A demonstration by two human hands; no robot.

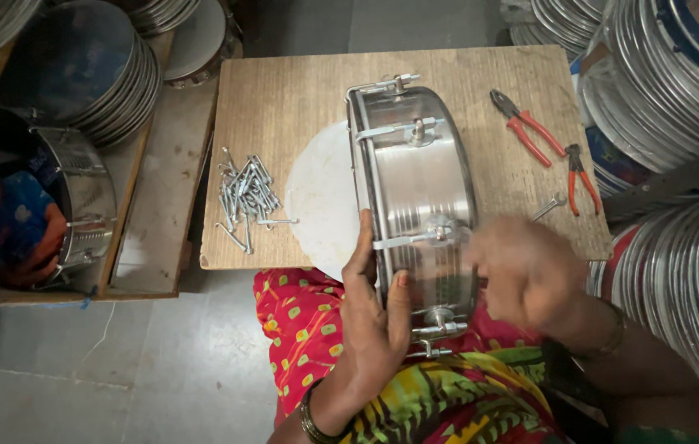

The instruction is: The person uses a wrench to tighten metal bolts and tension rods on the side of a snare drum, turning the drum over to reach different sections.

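A shiny metal drum shell with clamps and tension bolts stands on edge on a small wooden table, its near end over my lap. My left hand grips the drum's near left rim, thumb up along the hoop. Blurred with motion, my right hand is at the drum's right side near a lug; whether it holds anything cannot be made out. A white round drum skin lies flat under the drum's left side.
A pile of long metal bolts lies on the table's left part. Two red-handled pliers and a small spanner lie at right. Stacks of metal hoops crowd the right; more drums sit at left.
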